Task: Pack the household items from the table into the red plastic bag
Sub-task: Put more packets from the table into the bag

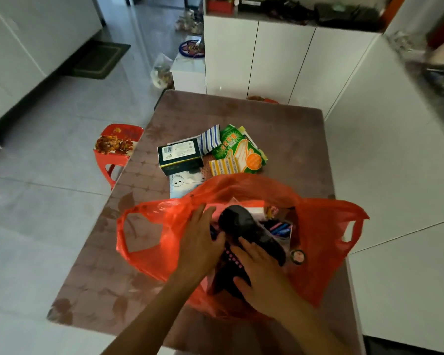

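I am pushing a black bundle [251, 234] into the red bag [318, 226] at lower centre, right hand [259, 272] gripping it, left hand [200, 242] flat and spread beside it; next I likely reach up-frame for the box [179, 156] and gloves pack [241, 152].

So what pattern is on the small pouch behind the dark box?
Blue and white stripes on the pouch, in the head view.

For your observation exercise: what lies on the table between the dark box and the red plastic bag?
In the head view, a white packet with a face drawing lies between the dark box and the red plastic bag.
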